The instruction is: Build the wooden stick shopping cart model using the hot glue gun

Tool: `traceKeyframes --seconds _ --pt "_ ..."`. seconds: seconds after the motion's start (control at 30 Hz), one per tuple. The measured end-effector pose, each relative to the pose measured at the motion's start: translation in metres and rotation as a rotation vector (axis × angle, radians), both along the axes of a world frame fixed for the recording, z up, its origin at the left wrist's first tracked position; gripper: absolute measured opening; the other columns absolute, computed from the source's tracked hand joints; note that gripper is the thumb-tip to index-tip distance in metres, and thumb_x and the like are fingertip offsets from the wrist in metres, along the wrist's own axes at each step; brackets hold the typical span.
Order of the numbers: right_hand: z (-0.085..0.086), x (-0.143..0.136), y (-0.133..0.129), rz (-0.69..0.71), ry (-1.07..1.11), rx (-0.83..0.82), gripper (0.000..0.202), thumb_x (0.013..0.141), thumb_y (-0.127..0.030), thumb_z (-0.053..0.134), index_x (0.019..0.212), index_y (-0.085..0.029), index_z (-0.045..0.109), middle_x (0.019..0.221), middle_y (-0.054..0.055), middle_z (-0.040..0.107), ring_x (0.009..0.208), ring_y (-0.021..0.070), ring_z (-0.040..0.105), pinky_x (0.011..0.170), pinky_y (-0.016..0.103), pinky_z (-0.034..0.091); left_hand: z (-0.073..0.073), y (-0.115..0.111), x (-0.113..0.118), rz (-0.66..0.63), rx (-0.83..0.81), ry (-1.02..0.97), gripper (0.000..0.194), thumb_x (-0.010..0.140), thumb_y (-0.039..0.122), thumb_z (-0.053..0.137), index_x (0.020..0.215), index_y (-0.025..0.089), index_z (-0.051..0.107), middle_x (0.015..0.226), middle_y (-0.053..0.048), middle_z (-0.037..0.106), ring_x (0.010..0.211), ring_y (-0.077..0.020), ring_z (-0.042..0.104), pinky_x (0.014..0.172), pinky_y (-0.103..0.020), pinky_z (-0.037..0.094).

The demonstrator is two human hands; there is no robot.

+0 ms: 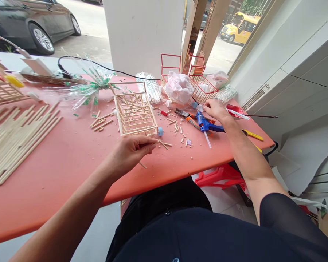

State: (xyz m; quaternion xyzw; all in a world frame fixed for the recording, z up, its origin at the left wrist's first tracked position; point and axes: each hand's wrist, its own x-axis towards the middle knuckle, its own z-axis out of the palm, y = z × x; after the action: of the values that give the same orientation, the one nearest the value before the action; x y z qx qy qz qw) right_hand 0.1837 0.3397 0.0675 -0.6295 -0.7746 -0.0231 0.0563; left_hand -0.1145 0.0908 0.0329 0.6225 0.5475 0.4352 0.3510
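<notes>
My left hand (135, 151) is closed on a small piece of joined wooden sticks (162, 143), just in front of a small cart-like frame of sticks (135, 112). The frame has a light blue wheel (160, 131) at its near right corner. My right hand (215, 109) is closed at the far right, by the tip of the blue glue gun (205, 123); fingertips touch a small clear scrap (200, 108). The glue gun lies on the orange table (79, 160) with a clear glue stick poking from its rear.
Long sticks (22, 142) lie at left, with plastic wrappers (93, 85) behind. Pliers (187, 115), cut stick bits (177, 127) and a red bowl (235, 111) lie around the glue gun. Red-trimmed stick frames (203, 87) and a white plastic bag (179, 86) stand at the back.
</notes>
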Motion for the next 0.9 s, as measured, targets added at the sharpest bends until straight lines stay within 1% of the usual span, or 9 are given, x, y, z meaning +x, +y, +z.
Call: traceKeyframes --seconds 0.13,0.23,0.37,0.47,0.53,0.63,0.73,0.8,0.9 --pt "0.006 0.001 -0.004 -0.026 0.048 0.013 0.024 0.099 -0.023 0.059 0.108 -0.020 0.082 0.118 0.014 0.084 0.110 0.0317 0.073 0.097 0.038 0.052 0.000 0.000 0.000 0.000 -0.012 0.009 0.031 0.084 0.043 0.075 0.097 0.021 0.092 0.083 -0.007 0.084 0.071 -0.0196 0.072 0.066 -0.026 0.059" --pt "0.018 0.003 -0.010 0.019 0.117 0.062 0.023 0.101 -0.022 0.058 0.108 -0.020 0.080 0.118 0.012 0.084 0.110 0.0310 0.072 0.100 0.038 0.051 0.000 0.000 0.000 0.000 -0.017 0.012 0.031 0.085 0.042 0.074 0.098 0.021 0.093 0.083 -0.007 0.084 0.071 -0.0195 0.073 0.067 -0.026 0.060" --pt "0.034 0.002 -0.022 0.057 0.206 0.112 0.015 0.100 -0.022 0.064 0.102 -0.019 0.079 0.111 0.011 0.084 0.104 0.0291 0.073 0.099 0.038 0.053 -0.002 0.000 0.000 0.007 -0.020 0.009 0.031 0.084 0.043 0.075 0.098 0.021 0.093 0.084 -0.007 0.084 0.071 -0.0198 0.073 0.067 -0.027 0.060" --pt "0.042 0.001 -0.029 0.068 0.243 0.168 0.013 0.100 -0.021 0.066 0.103 -0.018 0.079 0.109 0.012 0.083 0.104 0.0293 0.074 0.101 0.041 0.055 -0.002 0.000 0.000 0.011 -0.016 0.003 0.031 0.084 0.042 0.075 0.097 0.020 0.093 0.084 -0.008 0.084 0.071 -0.0200 0.073 0.065 -0.026 0.060" --pt "0.044 0.003 -0.029 0.085 0.262 0.214 0.015 0.102 -0.021 0.064 0.105 -0.020 0.079 0.110 0.013 0.082 0.106 0.0302 0.074 0.104 0.043 0.056 -0.001 0.000 0.000 0.011 -0.012 0.004 0.031 0.084 0.042 0.074 0.097 0.021 0.093 0.082 -0.007 0.084 0.070 -0.0198 0.073 0.065 -0.026 0.060" --pt "0.046 0.009 -0.024 0.078 0.299 0.257 0.017 0.104 -0.022 0.062 0.104 -0.022 0.078 0.112 0.013 0.082 0.108 0.0306 0.074 0.109 0.045 0.056 0.001 -0.001 0.000 0.019 -0.014 0.007 0.030 0.084 0.041 0.074 0.096 0.021 0.093 0.081 -0.007 0.084 0.069 -0.0191 0.072 0.065 -0.026 0.060" --pt "0.043 0.019 -0.017 0.019 0.353 0.248 0.014 0.101 -0.018 0.062 0.098 -0.020 0.075 0.106 0.013 0.082 0.103 0.0285 0.076 0.106 0.043 0.058 0.002 -0.001 0.001 0.017 -0.010 0.015 0.030 0.083 0.040 0.073 0.095 0.020 0.093 0.080 -0.007 0.083 0.068 -0.0188 0.071 0.063 -0.026 0.059" --pt "0.038 0.028 -0.014 -0.012 0.392 0.243 0.012 0.098 -0.015 0.063 0.094 -0.019 0.073 0.101 0.012 0.083 0.099 0.0268 0.077 0.103 0.042 0.059 0.002 -0.001 0.001 0.011 0.000 0.018 0.030 0.083 0.040 0.073 0.096 0.020 0.093 0.078 -0.006 0.083 0.067 -0.0188 0.071 0.062 -0.025 0.058" --pt "0.026 0.041 -0.013 -0.057 0.477 0.231 0.012 0.097 -0.017 0.061 0.097 -0.020 0.072 0.100 0.011 0.084 0.094 0.0259 0.078 0.097 0.041 0.061 0.002 0.000 0.000 0.003 0.002 0.026 0.031 0.084 0.041 0.073 0.096 0.020 0.092 0.077 -0.006 0.082 0.067 -0.0191 0.071 0.063 -0.026 0.058"
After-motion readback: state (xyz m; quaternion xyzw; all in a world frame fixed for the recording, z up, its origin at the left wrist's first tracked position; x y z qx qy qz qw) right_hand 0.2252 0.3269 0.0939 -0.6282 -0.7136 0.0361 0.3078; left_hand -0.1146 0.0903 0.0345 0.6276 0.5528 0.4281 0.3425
